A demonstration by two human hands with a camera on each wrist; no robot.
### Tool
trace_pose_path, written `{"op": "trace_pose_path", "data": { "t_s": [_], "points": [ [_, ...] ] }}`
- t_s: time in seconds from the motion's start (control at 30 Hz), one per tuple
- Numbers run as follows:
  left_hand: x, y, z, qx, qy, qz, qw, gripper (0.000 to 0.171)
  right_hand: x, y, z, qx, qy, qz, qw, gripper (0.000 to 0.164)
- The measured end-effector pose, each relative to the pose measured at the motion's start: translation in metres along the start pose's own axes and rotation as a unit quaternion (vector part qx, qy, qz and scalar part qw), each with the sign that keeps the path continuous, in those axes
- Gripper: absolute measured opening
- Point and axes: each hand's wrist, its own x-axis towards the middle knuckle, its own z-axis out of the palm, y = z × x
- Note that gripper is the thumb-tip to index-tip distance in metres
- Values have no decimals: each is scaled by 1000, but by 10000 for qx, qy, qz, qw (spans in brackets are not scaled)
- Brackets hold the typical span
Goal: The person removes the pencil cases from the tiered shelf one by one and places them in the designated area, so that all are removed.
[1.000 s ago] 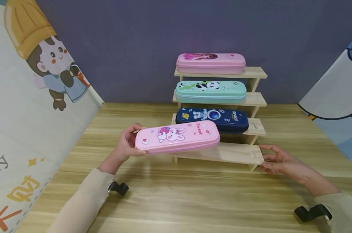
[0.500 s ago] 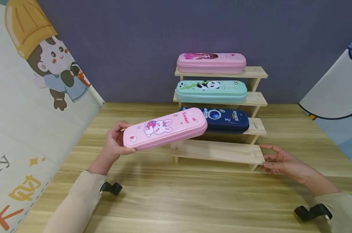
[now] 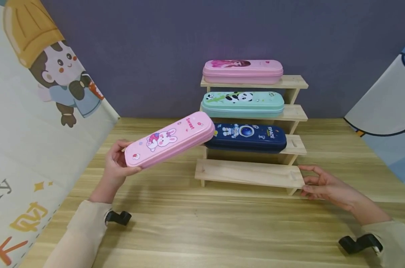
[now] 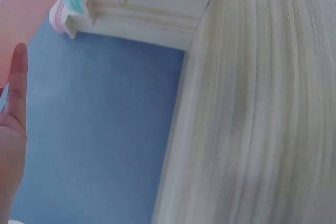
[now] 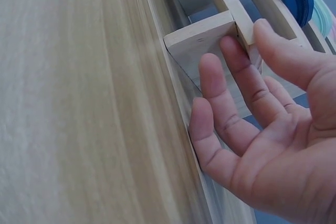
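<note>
As left grip (image 3: pixel 114 169) holds pink case (image 3: pixel 170 139) by end, roomy tabletop (image 3: pixel 202 229)

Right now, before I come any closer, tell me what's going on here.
A person's left hand holds up an oblong pink case with a rabbit print by one end, tilted. The right hand holds the right end of the lowest shelf of a pale wooden four-tier stand. On the tiers above sit three more oblong cases: a navy space-print case, a mint-green panda-print case and, at the top, a pink girl-print case.
</note>
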Motion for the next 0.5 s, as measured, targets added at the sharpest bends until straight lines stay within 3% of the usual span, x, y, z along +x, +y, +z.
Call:
{"op": "trace_pose_path", "data": {
  "t_s": [0.5],
  "points": [
    [-6, 3, -21, -233, 1067, 86, 9940, 51, -2, 0, -1, 157, -26, 0, 9999, 59]
  ]
}}
